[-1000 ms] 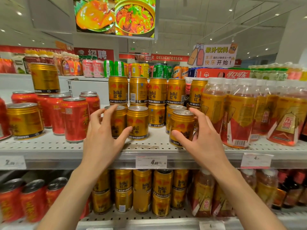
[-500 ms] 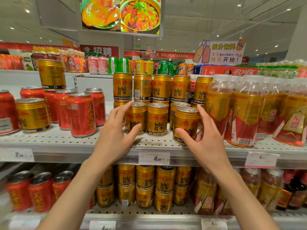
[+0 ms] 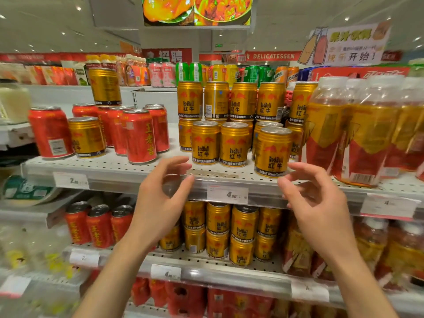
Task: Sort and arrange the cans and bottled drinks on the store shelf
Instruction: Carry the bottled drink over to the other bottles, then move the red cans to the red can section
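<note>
Store shelving in white perforated metal fills the view, with a hanging food display and a "DELICATESSEN" sign far behind. Fingers of the left hand (image 3: 160,198) are loosely curled and spread, holding nothing, just in front of the shelf edge (image 3: 128,177); fingers of the right hand (image 3: 319,203) are likewise half-open and empty, near the front-right gold can (image 3: 271,152) but apart from it. Judged step: a pause between adjustments of the gold can group, both hands free. Three gold cans stand in the near row, the right one set slightly forward and out of line; the next move would call for nudging it back level with the other two. Behind them, five gold cans form the upper tier of a stacked far row. Two stray gold cans sit left among the red cans (image 3: 140,136): one (image 3: 86,137) on the shelf, one (image 3: 105,87) stacked on red cans; both probably need rejoining the gold group. About six red cans are visible. Bottled drinks (image 3: 364,134) crowd the right; their count cannot be told.
</note>
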Action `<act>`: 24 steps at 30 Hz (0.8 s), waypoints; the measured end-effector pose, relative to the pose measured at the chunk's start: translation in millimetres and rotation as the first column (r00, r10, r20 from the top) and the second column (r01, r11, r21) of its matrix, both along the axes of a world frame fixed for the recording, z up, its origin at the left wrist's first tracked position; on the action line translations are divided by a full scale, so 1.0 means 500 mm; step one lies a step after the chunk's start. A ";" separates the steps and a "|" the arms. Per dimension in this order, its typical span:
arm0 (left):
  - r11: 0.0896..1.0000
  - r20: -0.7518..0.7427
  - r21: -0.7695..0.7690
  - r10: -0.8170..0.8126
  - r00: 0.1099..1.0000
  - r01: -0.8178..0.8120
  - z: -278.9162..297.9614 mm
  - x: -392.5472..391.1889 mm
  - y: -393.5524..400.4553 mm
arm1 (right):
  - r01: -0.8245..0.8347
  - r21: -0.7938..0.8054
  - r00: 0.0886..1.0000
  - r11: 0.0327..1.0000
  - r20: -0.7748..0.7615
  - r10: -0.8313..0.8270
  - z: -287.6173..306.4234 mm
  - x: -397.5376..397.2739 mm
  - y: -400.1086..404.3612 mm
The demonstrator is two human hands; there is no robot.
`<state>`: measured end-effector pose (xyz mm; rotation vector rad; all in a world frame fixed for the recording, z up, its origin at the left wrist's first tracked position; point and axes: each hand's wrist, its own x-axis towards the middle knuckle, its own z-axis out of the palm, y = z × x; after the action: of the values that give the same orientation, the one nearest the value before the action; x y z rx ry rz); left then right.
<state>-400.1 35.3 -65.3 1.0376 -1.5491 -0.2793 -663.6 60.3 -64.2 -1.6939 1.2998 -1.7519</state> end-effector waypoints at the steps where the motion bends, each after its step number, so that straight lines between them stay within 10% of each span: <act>1: 1.000 -0.008 0.024 0.002 1.000 -0.002 -0.009 0.007 0.015 | -0.035 0.027 0.999 0.999 0.017 0.035 -0.013 0.002 0.008; 11: 0.957 -0.186 0.289 0.022 0.982 0.034 -0.141 0.127 0.079 | -0.144 0.331 0.989 0.933 0.090 0.120 -0.177 0.130 0.026; 24: 0.953 -0.240 0.206 -0.172 0.955 0.224 -0.132 0.426 -0.031 | 0.087 0.283 0.992 0.955 -0.108 -0.058 -0.143 0.441 0.001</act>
<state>-187.0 19.9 -131.2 0.9913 -1.4431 -0.7067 -443.3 60.6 -135.5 -1.6006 1.5923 -1.4468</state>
